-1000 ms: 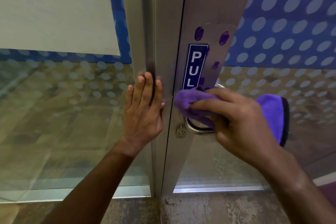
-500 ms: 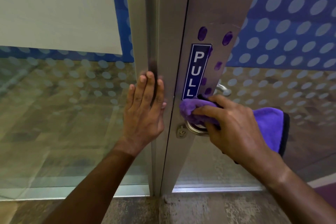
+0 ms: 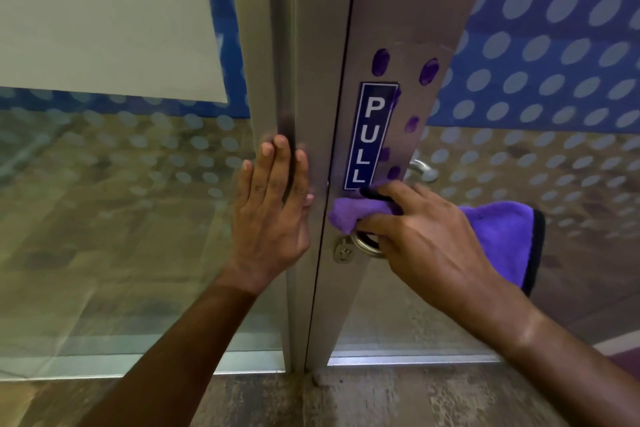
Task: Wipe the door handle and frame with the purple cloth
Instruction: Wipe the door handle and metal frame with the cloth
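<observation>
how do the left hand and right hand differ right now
The left hand lies flat and open against the metal frame, fingers straight and pointing up; the right hand is curled, pinching the purple cloth against the door by the handle. The left hand holds nothing; the right hand holds the cloth, most of which hangs behind it. Both are bare and touch the door assembly.

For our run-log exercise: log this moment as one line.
left hand: flat on frame | right hand: purple cloth on door handle
</observation>
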Demonstrator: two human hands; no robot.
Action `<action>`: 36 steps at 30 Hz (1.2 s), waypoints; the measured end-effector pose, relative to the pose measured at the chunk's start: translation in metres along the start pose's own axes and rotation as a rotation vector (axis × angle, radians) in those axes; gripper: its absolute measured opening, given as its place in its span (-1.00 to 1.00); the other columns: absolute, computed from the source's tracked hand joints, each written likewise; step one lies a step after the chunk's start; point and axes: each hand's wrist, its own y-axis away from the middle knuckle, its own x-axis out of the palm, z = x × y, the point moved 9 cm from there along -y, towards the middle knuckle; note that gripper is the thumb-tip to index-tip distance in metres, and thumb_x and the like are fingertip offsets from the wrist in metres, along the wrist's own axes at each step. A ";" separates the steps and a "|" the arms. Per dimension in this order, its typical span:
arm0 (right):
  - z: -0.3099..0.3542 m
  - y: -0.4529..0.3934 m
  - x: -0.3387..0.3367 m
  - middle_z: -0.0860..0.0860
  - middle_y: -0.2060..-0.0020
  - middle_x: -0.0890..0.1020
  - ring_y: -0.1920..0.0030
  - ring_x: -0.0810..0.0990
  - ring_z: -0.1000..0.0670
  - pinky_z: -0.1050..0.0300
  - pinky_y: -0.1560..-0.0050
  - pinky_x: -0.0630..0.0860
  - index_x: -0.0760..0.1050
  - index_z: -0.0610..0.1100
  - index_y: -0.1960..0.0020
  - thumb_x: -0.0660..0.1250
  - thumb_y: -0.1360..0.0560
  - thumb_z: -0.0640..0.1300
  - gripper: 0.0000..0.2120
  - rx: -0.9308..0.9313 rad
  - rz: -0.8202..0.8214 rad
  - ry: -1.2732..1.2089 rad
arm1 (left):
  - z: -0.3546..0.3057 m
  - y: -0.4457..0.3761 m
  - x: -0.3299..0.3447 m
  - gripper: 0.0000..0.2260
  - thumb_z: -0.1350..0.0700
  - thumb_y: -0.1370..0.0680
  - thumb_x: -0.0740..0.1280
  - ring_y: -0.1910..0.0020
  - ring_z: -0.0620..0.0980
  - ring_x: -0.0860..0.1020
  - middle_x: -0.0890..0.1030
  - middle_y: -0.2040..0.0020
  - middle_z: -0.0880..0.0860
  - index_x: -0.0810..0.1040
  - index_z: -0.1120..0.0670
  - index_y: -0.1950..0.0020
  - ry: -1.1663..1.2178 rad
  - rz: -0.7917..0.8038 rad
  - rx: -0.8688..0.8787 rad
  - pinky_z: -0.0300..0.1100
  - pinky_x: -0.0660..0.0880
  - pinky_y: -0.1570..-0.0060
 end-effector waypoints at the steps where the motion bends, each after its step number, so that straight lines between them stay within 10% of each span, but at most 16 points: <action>1: 0.002 -0.001 -0.001 -0.07 -0.13 0.59 0.02 0.54 -0.19 -0.08 0.17 0.56 0.67 0.07 -0.06 0.44 -0.42 -0.22 -0.72 -0.028 -0.017 0.018 | 0.000 0.000 0.000 -0.43 0.05 -0.70 0.03 -0.60 0.02 -0.26 -0.32 -0.61 0.06 -0.21 0.11 -0.61 0.001 0.005 0.005 -0.01 -0.23 -0.58; 7: 0.054 -0.018 0.005 -0.01 0.07 0.60 0.04 0.48 -0.16 -0.05 0.16 0.34 0.65 -0.01 0.13 0.13 -0.46 -0.06 -0.70 -0.335 -0.046 0.234 | 0.000 0.000 0.000 -0.42 0.04 -0.70 0.03 -0.60 0.01 -0.28 -0.33 -0.60 0.06 -0.23 0.11 -0.60 0.002 0.006 0.012 -0.02 -0.23 -0.58; 17: 0.008 -0.001 0.006 -0.11 -0.11 0.61 0.02 0.57 -0.22 -0.04 0.30 0.57 0.66 0.04 -0.06 0.52 -0.34 -0.27 -0.65 -0.008 0.038 0.052 | 0.002 0.002 0.002 -0.44 0.05 -0.69 0.03 -0.61 0.03 -0.24 -0.30 -0.61 0.06 -0.17 0.12 -0.61 0.004 -0.007 0.007 -0.02 -0.22 -0.58; 24: 0.032 -0.006 0.005 -0.08 -0.01 0.64 0.11 0.56 -0.16 -0.01 0.24 0.55 0.65 -0.05 0.01 0.22 -0.45 -0.16 -0.75 -0.136 -0.021 0.168 | 0.000 0.001 0.003 -0.44 0.04 -0.70 0.02 -0.61 0.04 -0.24 -0.29 -0.62 0.07 -0.18 0.12 -0.61 0.000 -0.025 -0.002 -0.01 -0.22 -0.58; 29: 0.008 0.006 0.001 -0.13 -0.12 0.62 0.14 0.60 -0.21 0.03 0.42 0.49 0.64 -0.01 -0.04 0.50 -0.29 -0.28 -0.64 -0.055 0.076 0.081 | 0.000 0.001 0.002 -0.45 0.05 -0.70 0.02 -0.61 0.04 -0.24 -0.28 -0.62 0.07 -0.17 0.12 -0.61 -0.009 -0.020 -0.002 -0.01 -0.21 -0.58; 36: 0.036 -0.007 -0.001 0.00 -0.12 0.63 0.04 0.59 -0.10 0.05 0.19 0.56 0.62 0.03 -0.05 0.32 -0.45 -0.07 -0.80 -0.102 -0.068 -0.022 | -0.002 -0.001 0.000 -0.46 0.01 -0.71 -0.01 -0.61 0.06 -0.22 -0.27 -0.62 0.09 -0.15 0.14 -0.61 -0.019 -0.022 0.000 0.00 -0.21 -0.58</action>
